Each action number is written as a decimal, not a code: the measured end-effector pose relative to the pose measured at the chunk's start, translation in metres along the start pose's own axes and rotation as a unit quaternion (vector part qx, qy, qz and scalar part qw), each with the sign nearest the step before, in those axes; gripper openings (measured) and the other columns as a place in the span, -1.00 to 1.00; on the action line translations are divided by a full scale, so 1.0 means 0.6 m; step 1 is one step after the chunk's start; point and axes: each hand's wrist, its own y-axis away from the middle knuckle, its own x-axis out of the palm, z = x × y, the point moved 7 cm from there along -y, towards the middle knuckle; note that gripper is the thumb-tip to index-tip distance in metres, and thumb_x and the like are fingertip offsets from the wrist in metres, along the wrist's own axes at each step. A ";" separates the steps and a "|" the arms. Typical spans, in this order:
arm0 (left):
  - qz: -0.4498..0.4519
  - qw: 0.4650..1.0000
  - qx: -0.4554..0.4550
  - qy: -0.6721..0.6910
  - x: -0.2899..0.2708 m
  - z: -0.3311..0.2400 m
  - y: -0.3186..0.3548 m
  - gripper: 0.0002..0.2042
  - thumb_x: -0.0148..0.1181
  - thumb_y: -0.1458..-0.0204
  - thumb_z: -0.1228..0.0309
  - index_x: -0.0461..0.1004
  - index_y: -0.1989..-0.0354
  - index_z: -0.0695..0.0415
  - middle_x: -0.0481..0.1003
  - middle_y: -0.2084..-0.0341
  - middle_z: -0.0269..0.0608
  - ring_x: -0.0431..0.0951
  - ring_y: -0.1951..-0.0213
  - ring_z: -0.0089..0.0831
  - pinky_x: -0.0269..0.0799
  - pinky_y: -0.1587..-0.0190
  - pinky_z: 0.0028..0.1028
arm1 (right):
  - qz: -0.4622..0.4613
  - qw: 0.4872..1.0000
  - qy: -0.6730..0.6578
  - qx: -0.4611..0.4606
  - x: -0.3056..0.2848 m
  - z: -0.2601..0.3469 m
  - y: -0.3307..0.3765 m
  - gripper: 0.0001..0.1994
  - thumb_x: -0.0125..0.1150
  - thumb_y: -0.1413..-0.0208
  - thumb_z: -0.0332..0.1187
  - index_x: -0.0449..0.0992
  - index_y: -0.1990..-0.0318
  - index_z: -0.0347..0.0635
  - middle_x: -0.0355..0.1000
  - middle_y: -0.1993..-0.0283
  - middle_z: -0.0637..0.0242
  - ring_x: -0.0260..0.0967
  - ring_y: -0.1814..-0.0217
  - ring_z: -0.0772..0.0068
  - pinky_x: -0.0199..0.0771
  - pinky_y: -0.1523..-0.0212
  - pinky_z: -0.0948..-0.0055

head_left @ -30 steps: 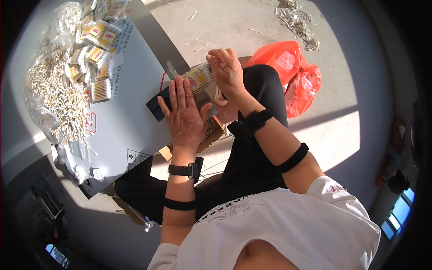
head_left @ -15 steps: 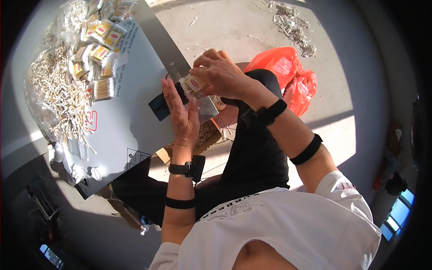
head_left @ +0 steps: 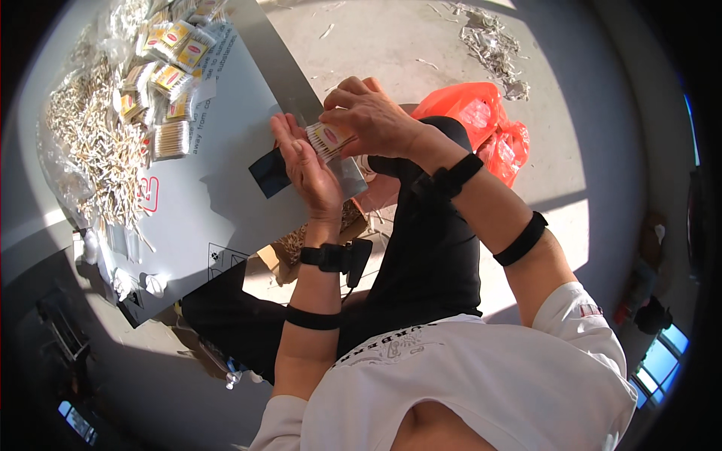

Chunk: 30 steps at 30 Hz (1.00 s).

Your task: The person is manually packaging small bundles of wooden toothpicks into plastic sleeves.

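Note:
A clear pack of cotton swabs (head_left: 329, 138) with a yellow and white label is pinched in my right hand (head_left: 376, 120), fingers curled over its right end. Below and left of it my left hand (head_left: 310, 169) is turned palm up with its fingers stretched out. The swab tips at the pack's left end come against that palm and thumb. Both hands are above the right edge of the grey table (head_left: 241, 173). Beside my left hand a dark flat rectangle (head_left: 269, 174) lies on the tabletop.
Loose cotton swabs (head_left: 105, 169) heap in clear plastic at the table's left. Several filled packs (head_left: 171, 79) lie beside them. A red plastic bag (head_left: 470, 109) stands right of my knee. Under the table edge is a cardboard box (head_left: 286, 259). White scraps (head_left: 492, 52) litter the floor.
My left hand has tilted its palm upward and moved a little to the right, closer under the pack. My right hand keeps hold of the pack, nearly in place.

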 end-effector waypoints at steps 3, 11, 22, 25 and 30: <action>-0.001 1.000 0.007 -0.007 0.003 0.000 -0.001 -0.33 -0.29 -0.33 0.11 -0.30 -0.40 0.36 -0.17 -0.41 0.09 -0.13 -0.42 -0.19 -0.22 -0.42 -0.25 | 0.007 1.000 -0.003 -0.009 0.001 0.001 -0.003 -0.43 0.54 0.42 -0.23 0.56 0.09 0.00 0.37 0.02 0.47 0.19 -0.14 0.28 0.14 -0.09 0.24; -0.009 1.000 0.008 -0.001 -0.003 -0.001 0.000 -0.34 -0.31 -0.33 0.06 -0.20 -0.40 0.34 -0.09 -0.40 0.06 -0.05 -0.41 -0.21 -0.16 -0.40 -0.28 | 0.003 1.000 -0.015 -0.022 0.008 0.007 -0.006 -0.43 0.52 0.45 -0.23 0.56 0.11 -0.04 0.37 0.02 0.46 0.19 -0.15 0.31 0.15 -0.10 0.23; -0.009 0.999 0.004 -0.031 -0.007 -0.007 0.002 -0.28 -0.32 -0.31 -0.05 -0.20 -0.40 0.33 -0.12 -0.40 0.09 -0.09 -0.42 -0.19 -0.20 -0.41 -0.27 | -0.002 1.000 0.003 -0.008 0.009 0.005 -0.001 -0.48 0.48 0.39 -0.23 0.57 0.11 -0.03 0.36 0.03 0.46 0.18 -0.15 0.30 0.15 -0.11 0.26; -0.007 1.000 0.001 -0.023 -0.003 -0.004 0.002 -0.26 -0.32 -0.30 -0.06 -0.21 -0.40 0.34 -0.14 -0.40 0.09 -0.10 -0.42 -0.19 -0.22 -0.41 -0.27 | -0.023 0.999 -0.003 -0.030 0.007 0.000 -0.004 -0.51 0.47 0.40 -0.22 0.61 0.15 -0.02 0.37 0.07 0.48 0.18 -0.13 0.33 0.15 -0.09 0.28; -0.013 1.000 0.003 -0.001 -0.004 0.002 0.003 -0.26 -0.33 -0.30 -0.07 -0.21 -0.40 0.34 -0.13 -0.40 0.07 -0.11 -0.42 -0.20 -0.23 -0.41 -0.27 | -0.020 0.999 -0.007 -0.044 0.012 0.008 -0.011 -0.55 0.45 0.40 -0.22 0.62 0.19 -0.02 0.38 0.09 0.49 0.19 -0.11 0.33 0.12 -0.10 0.29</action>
